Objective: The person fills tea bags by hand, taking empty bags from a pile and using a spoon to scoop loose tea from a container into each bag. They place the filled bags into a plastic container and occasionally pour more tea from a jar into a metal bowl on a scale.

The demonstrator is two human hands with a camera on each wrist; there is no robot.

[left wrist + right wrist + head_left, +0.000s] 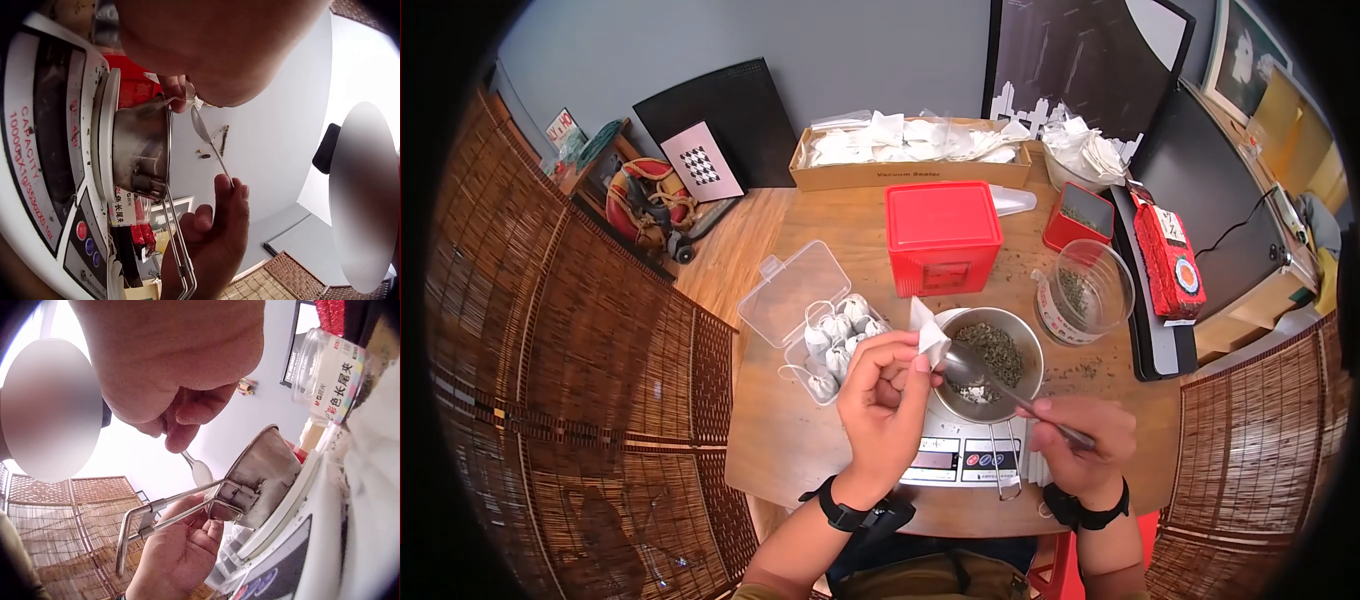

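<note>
Over a wooden table (765, 440), my left hand (882, 412) pinched a small white bag (932, 345) between thumb and fingers, at the near-left rim of a metal cup (142, 137) that sat on a digital scale (15, 94). My right hand (1090, 445) gripped the handle of a metal spoon (968, 368), fingers closed round it, its bowl beside the bag and above dried leaves (1002, 345) in the cup. Other bags (837, 328) lay in an open clear box (798, 288) to the left. How full mine was, I could not tell. As I judged it, the work called for a mouth held wide, a modest, level load and a slow tilt with the spoon's tip well inside. Keeping both over the cup looked wise, since spilled leaves would drop back into it.
</note>
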